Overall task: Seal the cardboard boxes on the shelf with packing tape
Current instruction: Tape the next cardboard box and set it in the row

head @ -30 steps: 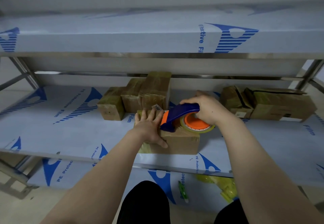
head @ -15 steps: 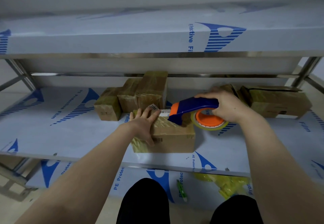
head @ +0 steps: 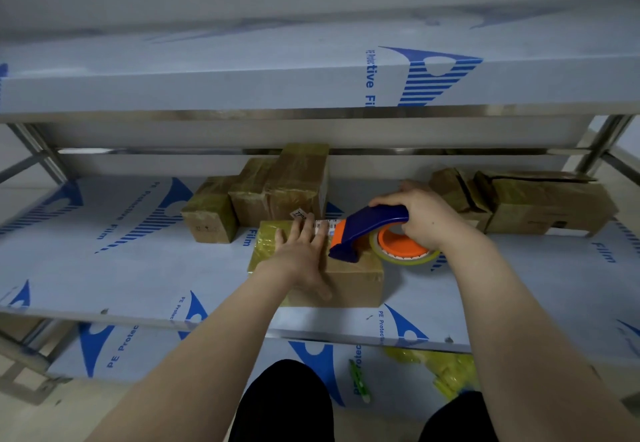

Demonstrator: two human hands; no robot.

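A cardboard box (head: 353,282) lies near the front of the middle shelf (head: 104,268), partly wrapped in yellowish tape, with a white barcode label on top. My left hand (head: 304,251) lies flat on its top with straight fingers, the thumb hanging over the front face. My right hand (head: 420,218) grips the blue handle of a blue and orange tape dispenser (head: 367,230). The dispenser's front end sits on the box top beside my left fingers. Its tape roll (head: 401,249) hangs past the box's right end.
Three taped boxes (head: 270,192) cluster at the back of the shelf behind the one under my hands. Two more boxes with loose flaps (head: 526,199) lie at the back right. Crumpled yellow tape (head: 446,369) and a green tool (head: 358,381) lie on the lower shelf.
The dispenser has moved back left across the box top toward my left hand. My left hand has flattened out on the top with its fingers straight.
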